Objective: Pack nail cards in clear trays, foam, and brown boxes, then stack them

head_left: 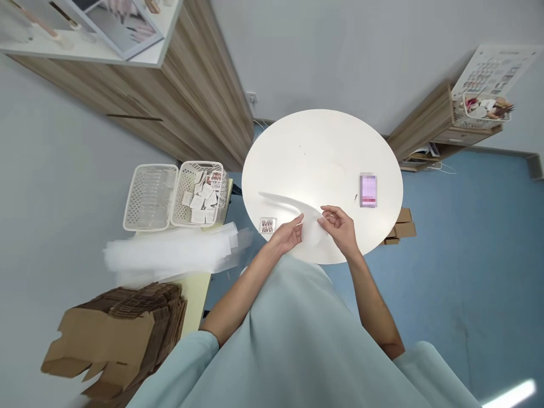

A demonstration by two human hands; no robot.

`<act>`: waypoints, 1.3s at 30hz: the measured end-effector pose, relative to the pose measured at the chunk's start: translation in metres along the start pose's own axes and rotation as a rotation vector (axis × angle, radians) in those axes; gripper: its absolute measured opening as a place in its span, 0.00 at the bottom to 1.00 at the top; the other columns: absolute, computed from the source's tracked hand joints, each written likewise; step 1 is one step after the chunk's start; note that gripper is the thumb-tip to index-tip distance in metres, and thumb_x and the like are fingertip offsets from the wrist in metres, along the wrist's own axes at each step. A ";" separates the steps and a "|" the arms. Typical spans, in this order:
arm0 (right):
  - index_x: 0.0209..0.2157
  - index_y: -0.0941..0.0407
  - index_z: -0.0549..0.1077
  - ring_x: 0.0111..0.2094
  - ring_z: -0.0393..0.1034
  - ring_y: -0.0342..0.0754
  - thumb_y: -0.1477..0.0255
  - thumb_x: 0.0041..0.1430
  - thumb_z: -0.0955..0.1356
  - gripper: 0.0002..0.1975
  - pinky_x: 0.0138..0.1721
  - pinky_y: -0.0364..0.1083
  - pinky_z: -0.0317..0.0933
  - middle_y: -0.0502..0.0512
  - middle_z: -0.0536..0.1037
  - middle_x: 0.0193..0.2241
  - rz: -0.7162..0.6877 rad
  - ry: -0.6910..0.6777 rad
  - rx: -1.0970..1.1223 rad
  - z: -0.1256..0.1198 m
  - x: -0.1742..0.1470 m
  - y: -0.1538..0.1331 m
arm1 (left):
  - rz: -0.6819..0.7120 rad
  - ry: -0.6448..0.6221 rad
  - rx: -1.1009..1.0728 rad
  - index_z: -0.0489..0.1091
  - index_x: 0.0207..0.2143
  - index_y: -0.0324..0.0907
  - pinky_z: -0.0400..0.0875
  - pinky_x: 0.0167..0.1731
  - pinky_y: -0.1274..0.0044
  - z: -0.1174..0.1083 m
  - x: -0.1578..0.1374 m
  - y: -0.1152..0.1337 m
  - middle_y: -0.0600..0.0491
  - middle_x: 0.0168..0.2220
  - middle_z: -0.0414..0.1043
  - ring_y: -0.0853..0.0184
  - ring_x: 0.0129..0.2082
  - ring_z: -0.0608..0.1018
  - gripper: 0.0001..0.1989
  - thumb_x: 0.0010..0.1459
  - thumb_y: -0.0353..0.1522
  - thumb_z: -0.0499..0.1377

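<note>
Between my hands, above the near part of the white round table (323, 141), is a thin white translucent sheet of packing foam (313, 229), its long edge curling away to the left. My left hand (289, 233) grips the sheet's left side, thumb on top. The thumb and fingers of my right hand (340, 228) pinch its right edge. Just left of my left hand lies a small clear case of dark red false nails (267, 225). A device with a blurred pink screen (368, 191) lies on the table to the right.
On a side table at left stand a white basket of clear cases (151, 221) and another basket of small white packets (204, 221). Nearer me are a stack of white sheets (170, 249) and folded brown cardboard boxes (119, 334). Small cartons (403, 226) sit beyond the table's right edge.
</note>
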State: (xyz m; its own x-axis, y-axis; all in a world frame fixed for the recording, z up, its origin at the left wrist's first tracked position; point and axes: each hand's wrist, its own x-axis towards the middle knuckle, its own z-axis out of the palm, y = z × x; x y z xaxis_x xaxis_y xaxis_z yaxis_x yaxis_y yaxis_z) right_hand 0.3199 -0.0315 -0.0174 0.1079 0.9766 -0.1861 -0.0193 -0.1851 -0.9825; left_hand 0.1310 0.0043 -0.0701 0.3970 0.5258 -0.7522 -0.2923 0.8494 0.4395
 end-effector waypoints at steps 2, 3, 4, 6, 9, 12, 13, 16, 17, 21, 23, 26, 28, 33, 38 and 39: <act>0.51 0.50 0.77 0.40 0.73 0.47 0.56 0.58 0.77 0.22 0.44 0.48 0.73 0.52 0.74 0.38 -0.001 0.011 0.006 -0.017 0.003 0.005 | 0.088 0.045 0.033 0.74 0.49 0.41 0.79 0.49 0.69 0.015 0.011 -0.007 0.43 0.45 0.81 0.59 0.46 0.83 0.26 0.53 0.42 0.75; 0.51 0.50 0.77 0.40 0.73 0.47 0.56 0.58 0.77 0.23 0.44 0.48 0.73 0.52 0.74 0.38 0.003 0.015 0.006 -0.024 0.005 0.007 | 0.137 0.088 0.066 0.75 0.50 0.41 0.78 0.49 0.69 0.021 0.016 -0.008 0.45 0.45 0.81 0.61 0.45 0.83 0.25 0.52 0.38 0.75; 0.51 0.50 0.76 0.40 0.73 0.48 0.57 0.58 0.77 0.23 0.44 0.47 0.73 0.52 0.74 0.38 0.012 0.016 0.007 -0.030 0.006 0.011 | 0.187 0.132 0.111 0.75 0.52 0.42 0.78 0.49 0.70 0.024 0.021 -0.009 0.46 0.45 0.82 0.63 0.44 0.83 0.26 0.51 0.36 0.75; 0.53 0.50 0.75 0.40 0.73 0.48 0.58 0.57 0.77 0.24 0.44 0.47 0.72 0.51 0.74 0.37 0.047 0.017 0.017 -0.041 0.009 0.021 | 0.282 0.200 0.236 0.75 0.54 0.43 0.77 0.48 0.70 0.027 0.030 -0.008 0.47 0.45 0.82 0.64 0.42 0.82 0.27 0.52 0.36 0.73; 0.56 0.51 0.72 0.40 0.75 0.47 0.59 0.55 0.77 0.29 0.44 0.48 0.72 0.49 0.74 0.35 0.141 -0.005 0.032 -0.051 0.011 0.042 | 0.423 0.278 0.490 0.76 0.56 0.44 0.77 0.45 0.70 0.024 0.043 -0.003 0.48 0.46 0.81 0.65 0.38 0.82 0.27 0.53 0.36 0.71; 0.56 0.53 0.72 0.38 0.76 0.47 0.60 0.52 0.77 0.31 0.46 0.49 0.72 0.47 0.75 0.34 0.248 -0.046 0.006 -0.051 0.013 0.069 | 0.497 0.354 0.709 0.78 0.51 0.44 0.78 0.43 0.69 0.016 0.056 0.000 0.48 0.48 0.81 0.65 0.35 0.82 0.19 0.56 0.36 0.68; 0.54 0.53 0.72 0.37 0.76 0.48 0.59 0.52 0.77 0.30 0.45 0.50 0.71 0.47 0.75 0.33 0.277 -0.060 -0.010 -0.050 0.014 0.078 | 0.498 0.373 0.757 0.79 0.47 0.44 0.78 0.44 0.69 0.013 0.060 0.000 0.48 0.47 0.82 0.65 0.35 0.82 0.15 0.57 0.35 0.67; 0.46 0.54 0.73 0.36 0.75 0.48 0.55 0.52 0.75 0.24 0.43 0.49 0.71 0.48 0.76 0.32 0.328 -0.107 -0.053 -0.043 0.014 0.102 | 0.458 0.419 0.865 0.80 0.38 0.44 0.78 0.46 0.68 0.005 0.069 -0.002 0.49 0.42 0.83 0.61 0.38 0.83 0.06 0.58 0.34 0.65; 0.42 0.54 0.72 0.36 0.74 0.48 0.54 0.52 0.74 0.22 0.42 0.49 0.70 0.48 0.76 0.31 0.338 -0.118 -0.059 -0.040 0.014 0.109 | 0.438 0.430 0.905 0.79 0.37 0.44 0.78 0.46 0.68 0.002 0.071 -0.002 0.49 0.41 0.83 0.61 0.38 0.83 0.05 0.58 0.33 0.65; 0.31 0.53 0.69 0.33 0.72 0.47 0.52 0.54 0.73 0.20 0.38 0.47 0.68 0.48 0.74 0.29 0.366 -0.111 -0.062 -0.029 0.013 0.125 | 0.469 0.464 1.150 0.79 0.35 0.44 0.76 0.47 0.66 -0.009 0.073 -0.006 0.48 0.43 0.82 0.60 0.39 0.82 0.04 0.60 0.31 0.62; 0.29 0.53 0.68 0.32 0.72 0.47 0.51 0.53 0.74 0.21 0.37 0.47 0.67 0.47 0.75 0.28 0.394 -0.105 -0.062 -0.024 0.011 0.129 | 0.531 0.451 1.224 0.78 0.35 0.45 0.75 0.48 0.66 -0.014 0.072 -0.008 0.48 0.43 0.81 0.59 0.41 0.81 0.05 0.61 0.30 0.61; 0.29 0.52 0.71 0.37 0.75 0.52 0.48 0.55 0.74 0.22 0.41 0.49 0.69 0.51 0.79 0.31 0.415 -0.109 0.013 -0.015 0.010 0.130 | 0.497 0.381 1.116 0.76 0.35 0.45 0.74 0.47 0.67 -0.023 0.073 -0.012 0.50 0.38 0.81 0.59 0.40 0.81 0.03 0.61 0.31 0.61; 0.32 0.52 0.75 0.43 0.76 0.55 0.43 0.60 0.70 0.25 0.46 0.51 0.70 0.55 0.82 0.36 0.421 -0.079 0.127 -0.008 0.010 0.132 | 0.449 0.341 0.951 0.74 0.35 0.44 0.73 0.46 0.68 -0.028 0.073 -0.016 0.50 0.37 0.80 0.60 0.39 0.81 0.02 0.60 0.33 0.63; 0.37 0.54 0.80 0.51 0.76 0.58 0.40 0.63 0.66 0.30 0.55 0.54 0.70 0.59 0.84 0.42 0.505 0.001 0.288 0.016 0.013 0.144 | 0.347 0.247 0.543 0.71 0.39 0.44 0.71 0.39 0.73 -0.038 0.069 -0.025 0.55 0.31 0.76 0.64 0.34 0.78 0.16 0.56 0.43 0.70; 0.41 0.53 0.80 0.51 0.76 0.54 0.45 0.61 0.71 0.24 0.55 0.52 0.70 0.56 0.84 0.46 0.506 -0.067 0.417 0.030 0.015 0.148 | 0.219 0.160 0.204 0.70 0.38 0.45 0.72 0.39 0.73 -0.045 0.062 -0.029 0.56 0.31 0.75 0.65 0.34 0.78 0.23 0.48 0.45 0.75; 0.42 0.53 0.80 0.51 0.76 0.54 0.46 0.61 0.72 0.23 0.55 0.52 0.69 0.57 0.83 0.47 0.510 -0.105 0.458 0.031 0.015 0.146 | 0.215 0.133 0.160 0.71 0.38 0.44 0.73 0.41 0.73 -0.046 0.061 -0.029 0.55 0.33 0.76 0.65 0.36 0.79 0.23 0.47 0.44 0.76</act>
State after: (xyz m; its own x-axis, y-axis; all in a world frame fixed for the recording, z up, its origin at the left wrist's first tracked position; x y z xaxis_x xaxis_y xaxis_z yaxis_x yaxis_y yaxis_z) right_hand 0.2883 -0.0405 -0.1639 -0.1222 0.7897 -0.6013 -0.4625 -0.5813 -0.6695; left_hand 0.1237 0.0094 -0.1515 0.2208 0.6926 -0.6867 -0.2125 0.7213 0.6592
